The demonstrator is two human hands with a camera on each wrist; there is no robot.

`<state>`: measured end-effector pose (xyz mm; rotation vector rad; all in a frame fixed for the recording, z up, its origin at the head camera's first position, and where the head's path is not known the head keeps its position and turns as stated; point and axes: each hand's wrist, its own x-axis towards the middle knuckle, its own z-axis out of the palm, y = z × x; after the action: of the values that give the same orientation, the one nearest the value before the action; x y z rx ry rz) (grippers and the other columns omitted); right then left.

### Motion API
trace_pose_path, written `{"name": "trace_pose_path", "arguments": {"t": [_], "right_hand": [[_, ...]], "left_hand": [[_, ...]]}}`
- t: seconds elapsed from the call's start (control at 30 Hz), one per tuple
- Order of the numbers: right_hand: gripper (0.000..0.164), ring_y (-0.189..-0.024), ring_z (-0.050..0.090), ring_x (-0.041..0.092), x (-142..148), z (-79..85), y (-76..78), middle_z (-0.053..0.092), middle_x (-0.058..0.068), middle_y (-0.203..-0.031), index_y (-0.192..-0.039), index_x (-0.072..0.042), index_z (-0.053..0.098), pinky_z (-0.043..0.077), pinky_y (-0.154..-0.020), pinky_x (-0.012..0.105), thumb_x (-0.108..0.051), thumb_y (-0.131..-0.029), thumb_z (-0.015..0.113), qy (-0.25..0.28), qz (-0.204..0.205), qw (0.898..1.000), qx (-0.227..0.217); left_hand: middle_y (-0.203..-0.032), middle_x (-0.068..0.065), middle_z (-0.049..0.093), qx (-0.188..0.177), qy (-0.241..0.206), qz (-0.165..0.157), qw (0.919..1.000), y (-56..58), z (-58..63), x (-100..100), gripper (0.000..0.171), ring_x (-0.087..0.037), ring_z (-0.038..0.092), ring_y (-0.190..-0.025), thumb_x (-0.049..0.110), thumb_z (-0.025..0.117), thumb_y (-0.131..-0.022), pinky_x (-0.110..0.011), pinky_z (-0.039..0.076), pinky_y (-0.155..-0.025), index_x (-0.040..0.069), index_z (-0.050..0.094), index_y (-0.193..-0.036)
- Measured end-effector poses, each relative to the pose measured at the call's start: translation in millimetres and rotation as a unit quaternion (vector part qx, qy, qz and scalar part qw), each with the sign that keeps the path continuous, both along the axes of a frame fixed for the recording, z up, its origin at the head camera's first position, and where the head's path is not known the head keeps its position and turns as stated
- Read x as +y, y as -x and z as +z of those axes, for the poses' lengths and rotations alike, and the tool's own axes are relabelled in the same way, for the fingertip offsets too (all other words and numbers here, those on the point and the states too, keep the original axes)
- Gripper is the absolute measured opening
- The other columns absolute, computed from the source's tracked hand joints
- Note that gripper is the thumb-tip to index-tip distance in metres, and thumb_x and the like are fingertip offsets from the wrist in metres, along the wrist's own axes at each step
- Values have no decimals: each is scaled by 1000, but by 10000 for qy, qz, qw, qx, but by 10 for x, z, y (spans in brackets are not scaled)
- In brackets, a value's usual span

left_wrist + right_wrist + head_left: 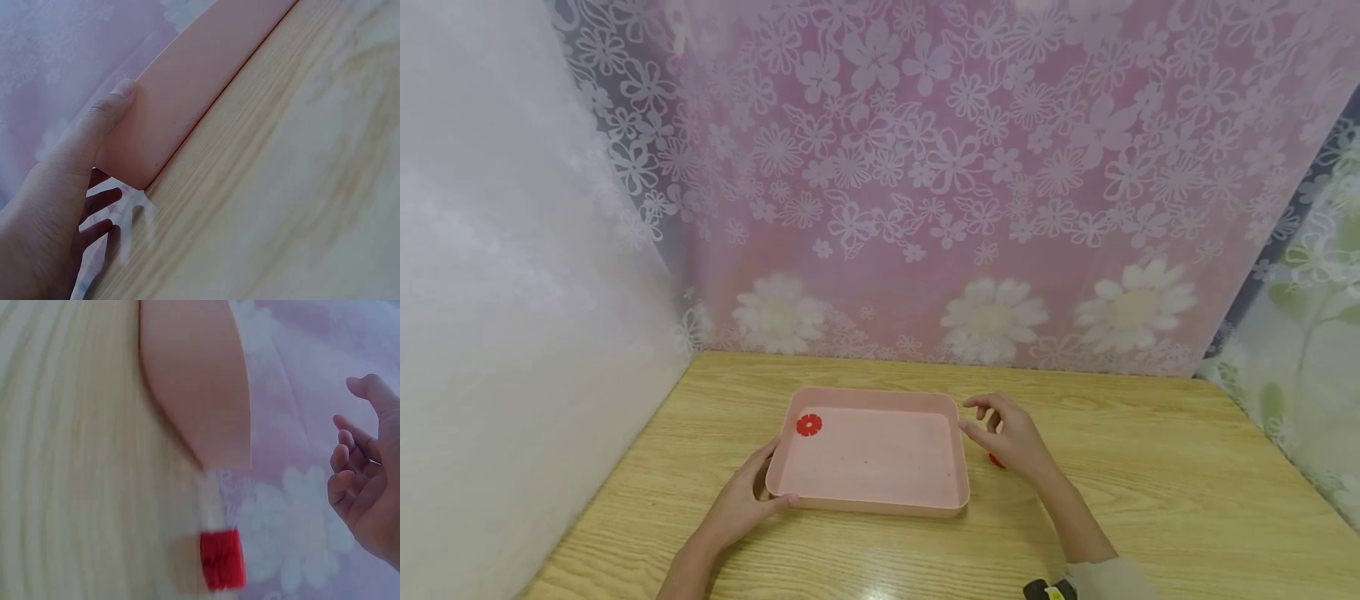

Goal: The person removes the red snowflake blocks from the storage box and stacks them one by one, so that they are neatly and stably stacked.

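A shallow pink tray (868,458) lies on the table with a red flower-shaped disc (808,425) inside, near its far left corner. My left hand (741,500) holds the tray's near left corner, thumb at the front wall and fingers along the left side. In the left wrist view, the thumb of that left hand (56,181) touches the wall. Over the tray's right side hovers my right hand (1011,437), fingers loosely bent and nothing in them. Beneath it, partly hidden in the head view, is a red ridged piece (223,559), standing beside the tray.
The wooden table (1150,467) reaches a pink flowered curtain (880,208) at the back. A white sheet (527,292) hangs along the left, and a flowered curtain (1318,308) borders the right side. A black band (1049,589) shows near the right sleeve.
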<state>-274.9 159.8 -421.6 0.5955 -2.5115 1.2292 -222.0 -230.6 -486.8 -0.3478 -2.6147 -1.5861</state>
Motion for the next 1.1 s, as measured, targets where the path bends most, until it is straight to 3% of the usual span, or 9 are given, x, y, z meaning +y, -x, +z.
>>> {"name": "trace_pose_path", "arguments": {"t": [0.1, 0.23, 0.6, 0.77, 1.1], "right_hand": [[24, -63, 43, 14, -238, 37, 53, 48, 5, -86, -102, -11, 63, 39, -51, 25, -23, -83, 70, -41, 210, 9998, 8], [26, -65, 43, 14, -555, 59, 103, 49, 4, -86, -102, -12, 65, 40, -52, 26, -29, -82, 70, -76, 357, 9991, -199], [37, -72, 45, 17, -1345, 15, 269, 48, 1, -92, -110, -10, 63, 42, -53, 28, -37, -84, 67, -201, 681, 9938, -852], [36, -72, 47, 14, -1661, -33, 357, 47, -5, -91, -108, -12, 63, 42, -55, 27, -38, -82, 67, -400, 723, 9915, -1008], [36, -62, 45, 13, -2034, -227, 504, 53, 3, -91, -104, -10, 63, 39, -53, 26, -35, -79, 71, -612, 744, 9874, -1258]], "left_hand": [[-139, -4, 37, -9, -29, 4, 10000, 36, -83, -38, 91, -21, 42, -121, 34, 80, -69, -39, 33, -100, 17, 31, -143], [-138, -4, 39, -61, -148, -61, 9999, 38, -92, -36, 91, -21, 43, -121, 33, 80, -69, -37, 34, -99, 18, 30, -143], [-141, -13, 35, -167, 25, -58, 9998, -123, 231, 51, 90, -28, 39, -124, 26, 79, -73, -41, 32, -100, 5, 28, -143], [-141, -14, 35, -148, 7, -85, 9999, -121, 258, 54, 89, -29, 38, -124, 25, 79, -73, -41, 32, -101, 4, 29, -143], [-141, -14, 35, -83, -57, -212, 9997, -117, 259, 49, 87, -30, 37, -125, 24, 78, -74, -43, 32, -100, 8, 29, -144]]}}
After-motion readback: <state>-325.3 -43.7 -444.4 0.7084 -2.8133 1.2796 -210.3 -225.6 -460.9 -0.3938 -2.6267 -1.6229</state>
